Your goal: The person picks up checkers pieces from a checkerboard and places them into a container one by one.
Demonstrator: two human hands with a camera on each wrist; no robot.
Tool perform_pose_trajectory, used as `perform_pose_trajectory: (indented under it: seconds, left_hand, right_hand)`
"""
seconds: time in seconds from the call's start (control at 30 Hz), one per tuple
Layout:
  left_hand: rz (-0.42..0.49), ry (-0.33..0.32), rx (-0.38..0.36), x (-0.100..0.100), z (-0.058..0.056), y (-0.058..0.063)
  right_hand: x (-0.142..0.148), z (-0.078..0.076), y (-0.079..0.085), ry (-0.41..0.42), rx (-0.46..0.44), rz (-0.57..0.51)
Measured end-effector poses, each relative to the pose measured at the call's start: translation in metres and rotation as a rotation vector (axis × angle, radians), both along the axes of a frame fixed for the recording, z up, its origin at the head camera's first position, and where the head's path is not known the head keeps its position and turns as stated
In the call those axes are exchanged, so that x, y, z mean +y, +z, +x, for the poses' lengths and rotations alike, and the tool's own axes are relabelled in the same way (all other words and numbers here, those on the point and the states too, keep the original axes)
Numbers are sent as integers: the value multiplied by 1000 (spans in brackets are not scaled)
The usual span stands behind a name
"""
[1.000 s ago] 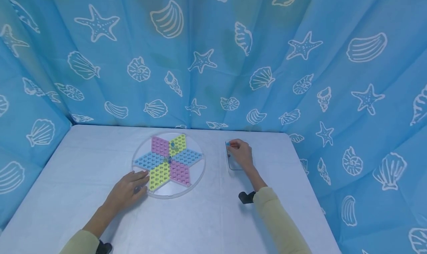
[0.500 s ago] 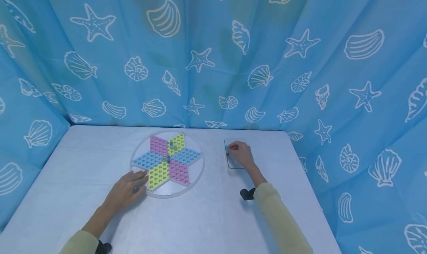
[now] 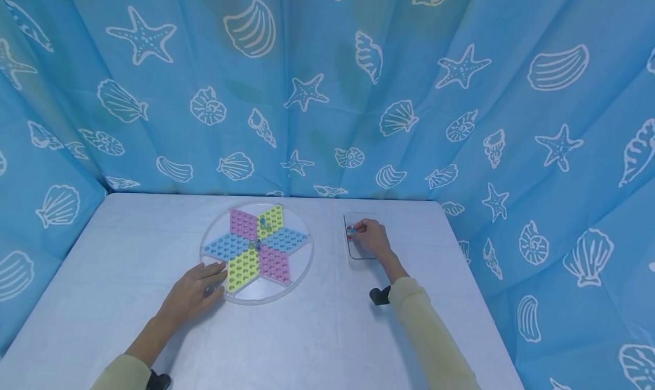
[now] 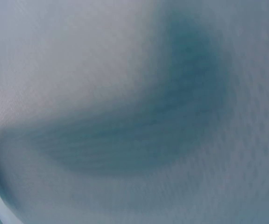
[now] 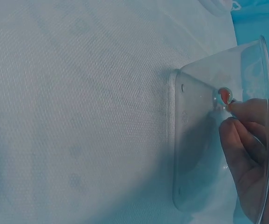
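In the head view, the Chinese checkers board [image 3: 274,263] is touched at near left by the spread left hand [image 3: 189,293]; at right, a clear plastic container [image 3: 362,258] is reached into by the right hand [image 3: 372,238]. The left wrist view is blurred. In the right wrist view, a glass marble [image 5: 225,95] is pinched inside the container; marble handling seems under way, a steady grip called for.

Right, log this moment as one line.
left hand: at edge of game board | right hand: partly inside clear box, at marble | game board: holds marbles

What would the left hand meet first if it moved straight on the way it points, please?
Probably the game board: the left hand is close at its edge, though contact is unclear.
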State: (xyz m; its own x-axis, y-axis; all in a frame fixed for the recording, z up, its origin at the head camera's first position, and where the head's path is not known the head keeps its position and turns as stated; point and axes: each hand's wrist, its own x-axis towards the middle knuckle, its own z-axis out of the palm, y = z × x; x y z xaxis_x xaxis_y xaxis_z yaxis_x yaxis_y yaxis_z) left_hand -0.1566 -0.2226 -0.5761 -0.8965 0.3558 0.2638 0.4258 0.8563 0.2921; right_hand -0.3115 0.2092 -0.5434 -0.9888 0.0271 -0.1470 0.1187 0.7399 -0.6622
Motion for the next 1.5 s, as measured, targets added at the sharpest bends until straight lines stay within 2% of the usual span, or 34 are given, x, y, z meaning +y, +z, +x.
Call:
perform_pose_trajectory:
  seconds: [0.27, 0.73, 1.13, 1.3, 1.5]
  left_hand:
    - [-26, 21, -21, -1, 1, -1]
    - [-13, 34, -25, -1, 2, 1]
    - [-13, 56, -11, -1, 4, -3]
    - [-5, 39, 8, -2, 3, -4]
    - [-3, 12, 21, -1, 0, -5]
  right_hand:
    - [-1, -2, -2, 12, -21, 35]
    - [-6, -2, 1, 29, 12, 43]
    - [-9, -2, 2, 26, -30, 65]
    - [-7, -2, 0, 43, -22, 66]
    - [-4, -2, -2, 23, -47, 54]
